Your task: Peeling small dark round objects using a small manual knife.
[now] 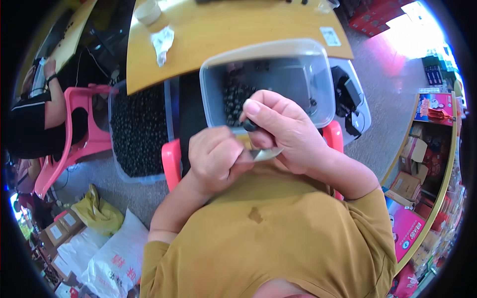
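My left hand (214, 155) is closed around the handle of a small knife, its fingers hiding most of the grip. The knife's bright blade (268, 154) points right, lying close under my right hand (293, 130). Between the thumb and fingers of that right hand is a small, dark, round piece (251, 125), glossy and nut-like; its exact kind is unclear. Both hands are held in front of my chest, over the near edge of a clear plastic tub (318, 107). A heap of similar dark round pieces (237, 94) lies in the tub's left part.
Beyond the tub stands a wooden table (198, 54) bearing crumpled tissue (162, 43) and a bowl (147, 12). On the left, a larger bin (139, 134) is full of dark pieces. Another person's arm (55, 102) shows beside a pink chair (72, 114). White sacks (117, 258) and shelves (437, 164) flank me.
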